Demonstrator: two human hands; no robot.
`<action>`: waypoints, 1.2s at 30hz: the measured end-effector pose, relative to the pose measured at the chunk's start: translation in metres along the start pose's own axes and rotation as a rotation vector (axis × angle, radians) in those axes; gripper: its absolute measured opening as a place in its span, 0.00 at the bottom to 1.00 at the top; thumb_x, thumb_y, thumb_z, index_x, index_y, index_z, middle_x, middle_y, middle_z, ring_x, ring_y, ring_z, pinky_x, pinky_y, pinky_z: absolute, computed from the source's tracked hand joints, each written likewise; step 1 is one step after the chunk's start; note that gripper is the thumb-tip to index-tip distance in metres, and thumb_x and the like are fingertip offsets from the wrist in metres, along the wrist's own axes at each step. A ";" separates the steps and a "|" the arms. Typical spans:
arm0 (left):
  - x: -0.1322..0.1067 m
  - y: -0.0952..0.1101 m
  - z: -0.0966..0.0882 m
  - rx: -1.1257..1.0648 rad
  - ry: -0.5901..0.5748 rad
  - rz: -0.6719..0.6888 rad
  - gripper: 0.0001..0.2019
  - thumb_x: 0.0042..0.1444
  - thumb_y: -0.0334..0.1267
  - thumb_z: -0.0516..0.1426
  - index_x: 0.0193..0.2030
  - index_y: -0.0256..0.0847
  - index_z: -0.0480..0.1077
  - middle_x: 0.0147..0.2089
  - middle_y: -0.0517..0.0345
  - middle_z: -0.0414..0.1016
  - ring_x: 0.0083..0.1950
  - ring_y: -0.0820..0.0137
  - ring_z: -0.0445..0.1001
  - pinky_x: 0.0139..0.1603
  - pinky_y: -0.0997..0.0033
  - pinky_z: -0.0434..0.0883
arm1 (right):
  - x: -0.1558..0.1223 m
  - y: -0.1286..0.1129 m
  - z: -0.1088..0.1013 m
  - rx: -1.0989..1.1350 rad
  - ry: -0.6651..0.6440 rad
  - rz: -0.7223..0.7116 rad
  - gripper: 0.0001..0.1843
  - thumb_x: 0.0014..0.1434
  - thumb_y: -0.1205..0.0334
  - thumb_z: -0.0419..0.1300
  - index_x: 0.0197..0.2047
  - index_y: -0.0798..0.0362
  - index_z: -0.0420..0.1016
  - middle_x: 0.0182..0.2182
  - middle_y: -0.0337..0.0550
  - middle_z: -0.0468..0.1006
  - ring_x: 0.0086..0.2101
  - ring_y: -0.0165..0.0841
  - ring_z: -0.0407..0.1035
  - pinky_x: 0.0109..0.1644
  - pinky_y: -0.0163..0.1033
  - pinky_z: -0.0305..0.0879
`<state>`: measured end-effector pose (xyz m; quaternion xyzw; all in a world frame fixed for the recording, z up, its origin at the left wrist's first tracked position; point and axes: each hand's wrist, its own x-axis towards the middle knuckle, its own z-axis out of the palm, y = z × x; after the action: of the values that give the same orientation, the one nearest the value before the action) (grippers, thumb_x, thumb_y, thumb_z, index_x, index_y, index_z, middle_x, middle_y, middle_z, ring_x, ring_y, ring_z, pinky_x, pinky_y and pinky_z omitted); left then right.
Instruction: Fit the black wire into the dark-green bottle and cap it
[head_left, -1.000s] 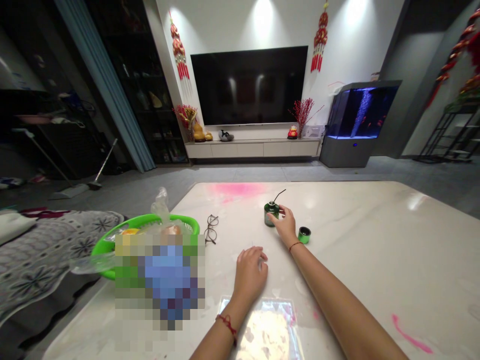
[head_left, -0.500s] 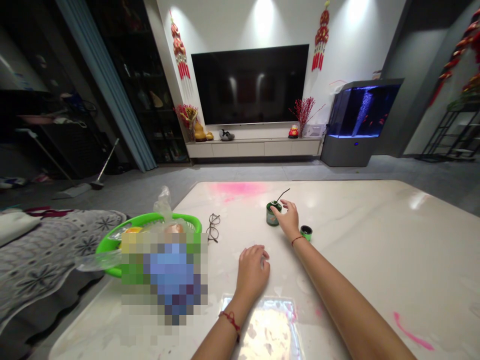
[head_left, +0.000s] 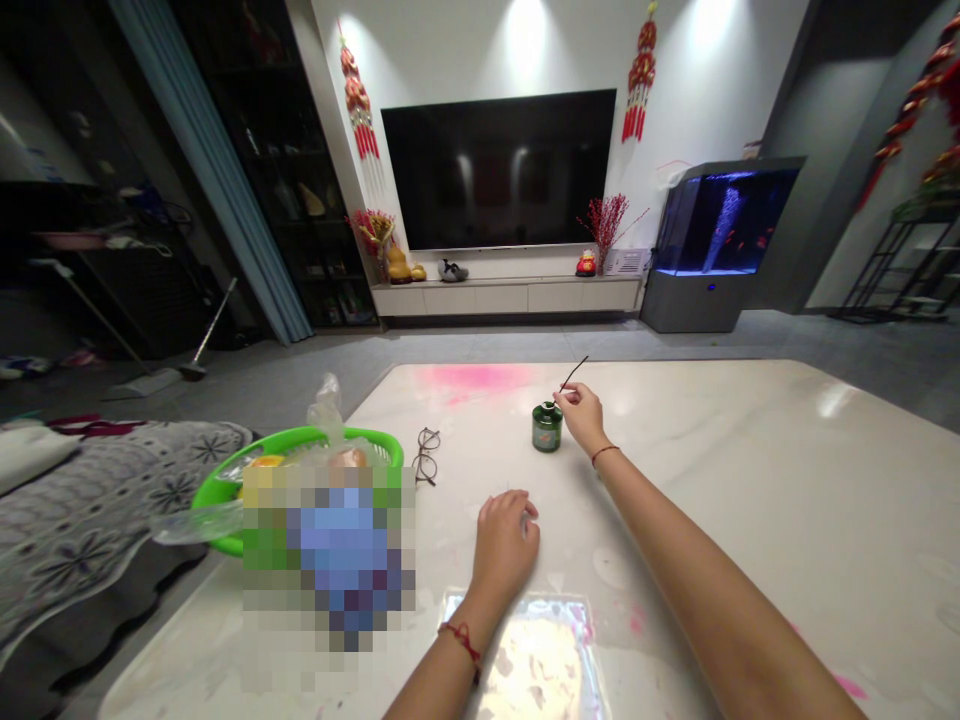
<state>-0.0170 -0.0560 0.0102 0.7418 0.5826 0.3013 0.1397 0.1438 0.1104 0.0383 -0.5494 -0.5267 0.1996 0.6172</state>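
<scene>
My right hand (head_left: 582, 412) pinches a thin dark stick (head_left: 575, 370) between thumb and fingertips. The stick slants up to the right, its lower end at the mouth of a small dark green glass bottle (head_left: 547, 430) with a label. The bottle stands upright on the table, just left of the hand. Lower down, my left hand (head_left: 507, 538) rests on the tabletop, fingers loosely bent and holding nothing. Below it lies a shiny clear-edged sheet (head_left: 536, 660), partly covered by the left forearm. The green cap is hidden by my right arm.
Eyeglasses (head_left: 427, 457) lie on the white table (head_left: 712, 470). A green basket (head_left: 386, 445) with plastic bags stands at the left, partly behind a pixelated patch. Beyond the table are a television (head_left: 502, 170), a low cabinet (head_left: 510, 297) and a fish tank (head_left: 724, 225).
My right hand has moved slightly up and right, from beside the bottle's neck to the stick, which it now pinches. The green cap has become covered. My left hand has stayed put.
</scene>
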 end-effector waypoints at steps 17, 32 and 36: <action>0.000 -0.001 0.001 0.017 0.008 0.015 0.10 0.47 0.25 0.50 0.33 0.42 0.68 0.47 0.56 0.73 0.53 0.66 0.66 0.61 0.57 0.53 | -0.031 0.025 -0.007 -0.043 0.023 0.027 0.19 0.47 0.54 0.57 0.41 0.57 0.70 0.33 0.49 0.75 0.34 0.37 0.70 0.41 0.42 0.66; 0.000 -0.001 0.001 0.024 0.004 0.019 0.10 0.47 0.25 0.50 0.33 0.42 0.67 0.46 0.56 0.72 0.52 0.67 0.67 0.61 0.57 0.52 | -0.040 0.046 0.009 -0.038 -0.198 -0.061 0.31 0.47 0.57 0.61 0.55 0.50 0.61 0.49 0.48 0.70 0.47 0.38 0.67 0.53 0.47 0.61; 0.000 -0.001 0.001 0.036 0.005 0.029 0.11 0.47 0.25 0.49 0.34 0.42 0.67 0.46 0.55 0.72 0.52 0.66 0.67 0.61 0.57 0.53 | -0.047 0.044 0.006 -0.117 -0.227 -0.114 0.34 0.48 0.60 0.60 0.59 0.51 0.56 0.52 0.50 0.67 0.48 0.38 0.66 0.54 0.46 0.61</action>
<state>-0.0171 -0.0562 0.0092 0.7518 0.5776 0.2946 0.1204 0.1362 0.0885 -0.0216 -0.5276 -0.6341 0.1939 0.5310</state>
